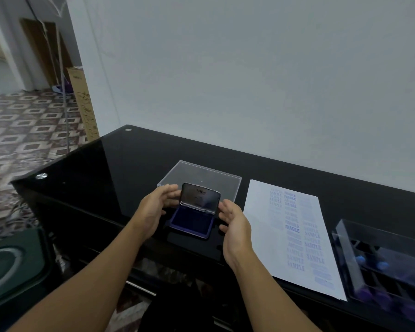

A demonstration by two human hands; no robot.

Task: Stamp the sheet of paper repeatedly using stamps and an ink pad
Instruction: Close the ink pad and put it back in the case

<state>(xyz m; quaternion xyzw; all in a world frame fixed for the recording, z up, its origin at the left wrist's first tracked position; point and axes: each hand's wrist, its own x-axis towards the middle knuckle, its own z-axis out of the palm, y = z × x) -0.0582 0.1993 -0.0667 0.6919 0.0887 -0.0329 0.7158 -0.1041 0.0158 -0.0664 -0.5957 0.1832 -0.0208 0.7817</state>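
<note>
A blue ink pad (192, 222) lies on the black glass table (110, 168) with its hinged lid (200, 197) raised upright. My left hand (153, 208) is at the pad's left side, fingers near the lid's left edge. My right hand (235, 226) is at the pad's right side, fingers loosely spread; I cannot tell whether either hand touches it. To the right lies a white sheet of paper (261, 226) covered with several blue prints reading SAMPLE, FRAGILE and AIR MAIL. A clear box (359, 255) at the far right holds several stamps (383, 264) with blue and purple knobs.
A clear plastic lid (199, 178) lies flat just behind the ink pad. A white wall stands close behind the table. The table's left edge drops to a patterned floor, where a cardboard box (84, 101) leans against the wall.
</note>
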